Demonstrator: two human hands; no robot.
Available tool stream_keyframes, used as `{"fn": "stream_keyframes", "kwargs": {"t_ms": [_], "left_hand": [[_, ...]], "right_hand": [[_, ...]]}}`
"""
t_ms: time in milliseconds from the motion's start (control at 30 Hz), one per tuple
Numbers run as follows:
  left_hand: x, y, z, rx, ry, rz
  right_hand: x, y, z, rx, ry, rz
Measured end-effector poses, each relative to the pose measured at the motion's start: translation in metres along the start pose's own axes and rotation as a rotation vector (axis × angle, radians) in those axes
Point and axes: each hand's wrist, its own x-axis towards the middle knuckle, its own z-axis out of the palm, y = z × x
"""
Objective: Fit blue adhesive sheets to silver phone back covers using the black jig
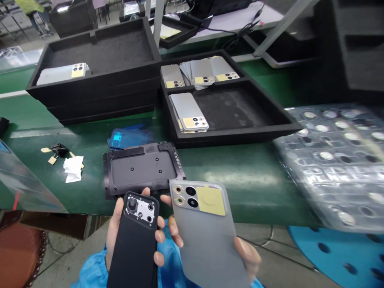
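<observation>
My left hand [114, 224] is closed around a black phone-shaped block [133, 248] whose top end carries a silver camera plate with round holes. Beside it, my right hand [247, 256] grips a silver-grey phone back cover [207, 240] by its edges. That cover has several camera rings and a yellow film at its upper end. The two pieces are held side by side, tilted up toward me. Just beyond them on the green bench lies a dark metal jig plate [142, 168] with a shallow rectangular recess. Blue film pieces [129, 139] lie behind the jig.
A black tray [234, 134] holds several silver phone covers [187, 110]. Stacked black trays [105, 98] stand at the back left. Crumpled white paper [73, 169] and a black clip [58, 150] lie left. Clear plastic blister trays [333, 172] overhang the bench on the right, above a blue stool [339, 256].
</observation>
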Motion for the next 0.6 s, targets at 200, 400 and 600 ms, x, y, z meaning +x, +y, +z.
{"fn": "stream_keyframes", "kwargs": {"t_ms": [200,400,600], "left_hand": [[0.003,0.001,0.005,-0.039,-0.132,-0.012],[0.005,0.002,0.008,-0.064,-0.253,-0.08],[0.006,-0.006,0.014,0.056,-0.176,0.072]], "right_hand": [[0.004,-0.007,-0.004,0.022,-0.123,0.011],[0.002,-0.006,0.0,0.072,-0.122,0.015],[0.002,-0.002,-0.007,0.073,-0.14,0.013]]}}
